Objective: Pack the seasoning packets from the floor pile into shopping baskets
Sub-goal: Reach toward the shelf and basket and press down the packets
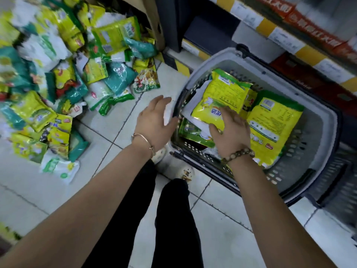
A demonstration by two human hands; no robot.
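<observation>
Floor tiles show in a pale strip between the pile of packets on the left and the grey basket on the right. The person's legs in black trousers stand in this strip. The pile spreads from the far left edge of the floor up to a cardboard box. The basket sits close under a shelf, and its far rim is just beside the shelf's foot.

The left hand hangs over the tiles just beside the basket's left rim, fingers spread and straight, holding nothing. A thin gold bangle circles its wrist. The right hand, with a bead bracelet at the wrist, lies inside the basket on the near end of a yellow packet. Its fingers are nearly straight on top and its thumb is spread to the side.

White price tags sit on the shelf's yellow strip, and the red cartons above carry large pale characters, all too blurred to read. The yellow packet has a green top edge, fine print and blue characters by the fingers, also unreadable. It rests tilted on a white packet and a green one. A second yellow packet with a barcode lies along the basket's right side.
</observation>
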